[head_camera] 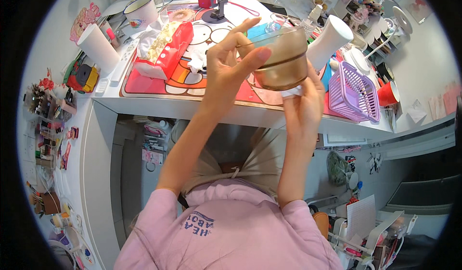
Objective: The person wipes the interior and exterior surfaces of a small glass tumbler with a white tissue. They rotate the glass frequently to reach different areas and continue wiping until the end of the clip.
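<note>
An amber, see-through bowl-shaped cup [283,66] with a dark band around its middle is held tilted above the desk's front edge. My left hand [227,60] grips it at the left side, thumb against the outer wall and index finger raised. From below and the right, my right hand [306,98] supports it, with a piece of white tissue [292,91] between the fingers and the cup's base. Part of my right hand's fingers is hidden behind the cup.
A red tissue pack [177,53] and crumpled tissue [197,61] lie on the cartoon desk mat [144,89]. Around them stand an enamel mug [140,13], a black phone stand [216,13], white cylinders [97,47], a purple basket [352,93] and a red cup [388,93].
</note>
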